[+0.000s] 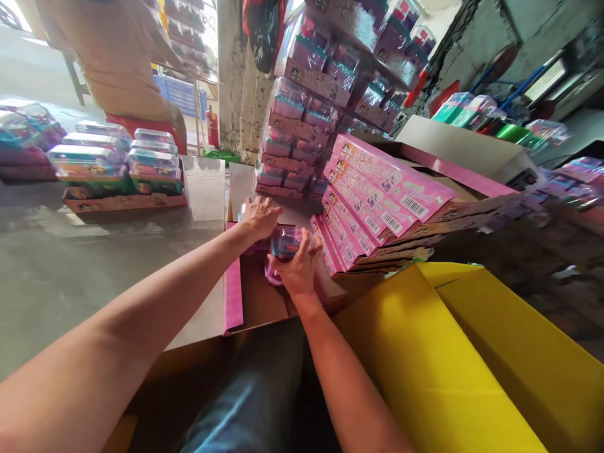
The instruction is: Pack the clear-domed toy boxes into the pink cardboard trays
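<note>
Tray point(233, 296): open, pink-walled, brown bare cardboard showing along its near edge.
Right hand point(301, 267): thumb and fingers closed around a clear-lidded container point(285, 243).
Container: in the right hand's grasp, toward the tray's right edge, with purple at its base.
Left hand point(259, 218): fingers spread near the tray's far left corner, over another container point(258, 246), mostly hidden; I cannot tell whether they grip it.
Pink cardboard point(353, 201): printed pieces with barcodes, piled beyond the tray's right edge.
Yellow carton point(406, 333): flaps open, off the tray's near right corner.
Stacked trays point(295, 130): filled, beyond the far edge.
Filled tray point(127, 201): well past the left edge.
Person point(120, 56): tan clothing, in the background.
</note>
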A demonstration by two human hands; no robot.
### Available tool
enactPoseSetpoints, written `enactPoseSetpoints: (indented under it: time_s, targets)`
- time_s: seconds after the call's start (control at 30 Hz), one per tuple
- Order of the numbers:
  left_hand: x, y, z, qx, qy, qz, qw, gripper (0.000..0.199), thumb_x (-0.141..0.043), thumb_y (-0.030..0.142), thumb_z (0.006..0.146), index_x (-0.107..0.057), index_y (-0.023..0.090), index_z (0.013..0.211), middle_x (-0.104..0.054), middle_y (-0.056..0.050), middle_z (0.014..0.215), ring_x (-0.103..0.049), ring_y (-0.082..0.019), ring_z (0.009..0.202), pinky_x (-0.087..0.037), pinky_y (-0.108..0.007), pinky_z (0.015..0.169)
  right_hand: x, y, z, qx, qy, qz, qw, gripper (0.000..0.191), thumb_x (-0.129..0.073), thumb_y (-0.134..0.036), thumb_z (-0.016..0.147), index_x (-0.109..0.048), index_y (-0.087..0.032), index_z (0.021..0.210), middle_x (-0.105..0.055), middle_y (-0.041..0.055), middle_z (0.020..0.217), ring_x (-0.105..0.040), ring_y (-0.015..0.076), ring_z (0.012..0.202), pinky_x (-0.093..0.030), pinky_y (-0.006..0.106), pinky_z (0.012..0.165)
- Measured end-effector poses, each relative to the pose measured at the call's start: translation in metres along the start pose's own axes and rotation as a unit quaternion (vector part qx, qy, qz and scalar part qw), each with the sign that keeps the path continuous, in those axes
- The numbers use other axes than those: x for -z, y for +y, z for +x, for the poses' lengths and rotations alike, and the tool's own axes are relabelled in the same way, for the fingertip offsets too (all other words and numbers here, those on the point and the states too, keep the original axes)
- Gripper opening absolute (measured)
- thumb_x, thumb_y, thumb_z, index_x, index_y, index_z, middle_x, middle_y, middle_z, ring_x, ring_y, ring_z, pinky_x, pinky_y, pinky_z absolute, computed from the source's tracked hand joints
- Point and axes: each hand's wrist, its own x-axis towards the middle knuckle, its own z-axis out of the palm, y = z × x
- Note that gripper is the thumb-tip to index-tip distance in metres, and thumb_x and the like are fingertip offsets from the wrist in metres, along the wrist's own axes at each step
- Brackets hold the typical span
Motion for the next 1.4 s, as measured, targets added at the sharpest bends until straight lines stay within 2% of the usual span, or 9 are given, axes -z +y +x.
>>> enactPoseSetpoints:
  time_s: [0.2,0.4,0.67,0.83,0.93,1.03,1.13,1.27,1.4]
  targets:
    - [0.004,-0.007,0.001,-0.001,-0.007,-0.017,1.0,0.038,-0.056,0.042,0.091,-0.065,0.027,0.124,-0.055,-0.013,0.127,-0.048,-0.036,0.119,-0.035,-0.05,0.1,0.007,0.008,0.022,0.032,0.043,0.045,0.998,0.091,-0.075,-0.057,0.069,-0.035,-0.014,0.137,-0.036,0.02,0.134,-0.035,0.0336,0.128,-0.038,0.054,0.108]
    - [-0.004,-0.011,0.004,-0.006,-0.003,-0.033,0.999,0.05,-0.063,0.052,0.085,-0.061,0.029,0.13,-0.053,-0.012,0.132,-0.043,-0.036,0.124,-0.031,-0.05,0.104,-0.001,0.035,0.029,-0.025,0.087,0.116,0.989,0.093,-0.074,-0.063,0.068,-0.036,-0.013,0.136,-0.045,0.0179,0.126,-0.041,0.031,0.119,-0.041,0.051,0.106]
    - [-0.003,-0.01,0.012,-0.005,-0.011,-0.035,0.999,0.05,-0.064,0.053,0.085,-0.063,0.026,0.127,-0.053,-0.014,0.131,-0.044,-0.038,0.123,-0.032,-0.053,0.104,-0.008,0.053,0.039,-0.043,0.073,0.096,0.992,0.092,-0.073,-0.065,0.067,-0.036,-0.013,0.134,-0.043,0.0183,0.125,-0.043,0.0313,0.118,-0.043,0.05,0.103]
    - [0.002,-0.017,-0.011,-0.005,0.055,-0.06,0.997,0.088,-0.066,0.052,0.083,-0.025,0.028,0.156,-0.036,-0.014,0.151,-0.032,-0.04,0.135,-0.024,-0.055,0.111,-0.012,0.055,0.036,-0.04,0.123,0.082,0.988,0.097,-0.066,-0.075,0.068,-0.036,-0.011,0.133,-0.044,0.0196,0.122,-0.042,0.0326,0.116,-0.042,0.052,0.103]
    - [-0.01,-0.03,-0.047,0.111,0.085,-0.114,0.984,0.101,-0.062,0.058,0.082,-0.01,0.018,0.159,-0.031,-0.019,0.153,-0.032,-0.041,0.138,-0.03,-0.05,0.112,-0.014,0.056,0.036,-0.036,0.118,0.075,0.989,0.098,-0.062,-0.077,0.07,-0.034,-0.01,0.135,-0.044,0.0204,0.123,-0.042,0.0334,0.116,-0.042,0.053,0.102]
    - [-0.036,-0.045,-0.08,0.268,-0.035,-0.175,0.947,0.091,-0.058,0.059,0.084,-0.026,0.007,0.152,-0.039,-0.027,0.145,-0.047,-0.04,0.128,-0.042,-0.045,0.103,-0.014,0.056,0.036,-0.024,0.121,0.078,0.989,0.097,-0.062,-0.077,0.071,-0.036,-0.009,0.135,-0.043,0.0214,0.124,-0.042,0.034,0.116,-0.042,0.054,0.103]
    - [-0.057,-0.049,-0.094,0.296,-0.13,-0.227,0.919,0.055,-0.054,0.046,0.087,-0.056,0.012,0.131,-0.051,-0.023,0.134,-0.059,-0.036,0.116,-0.048,-0.039,0.095,-0.012,0.052,0.033,-0.009,0.118,0.079,0.99,0.098,-0.065,-0.075,0.07,-0.037,-0.008,0.137,-0.044,0.0214,0.124,-0.043,0.0344,0.116,-0.044,0.054,0.101]
    - [-0.061,-0.039,-0.088,0.332,-0.103,-0.215,0.913,0.04,-0.055,0.028,0.083,-0.064,0.015,0.12,-0.058,-0.018,0.124,-0.063,-0.035,0.109,-0.051,-0.038,0.086,-0.01,0.042,0.025,0.037,0.062,0.062,0.996,0.1,-0.075,-0.065,0.067,-0.034,-0.012,0.142,-0.039,0.0213,0.132,-0.039,0.0354,0.124,-0.043,0.055,0.103]
    - [-0.058,-0.029,-0.083,0.354,-0.092,-0.207,0.907,0.038,-0.051,0.028,0.086,-0.065,0.016,0.119,-0.057,-0.018,0.126,-0.064,-0.036,0.106,-0.051,-0.04,0.083,-0.012,0.033,0.02,0.066,0.031,0.047,0.996,0.102,-0.083,-0.054,0.065,-0.032,-0.015,0.144,-0.035,0.0205,0.138,-0.033,0.0349,0.131,-0.039,0.056,0.109]
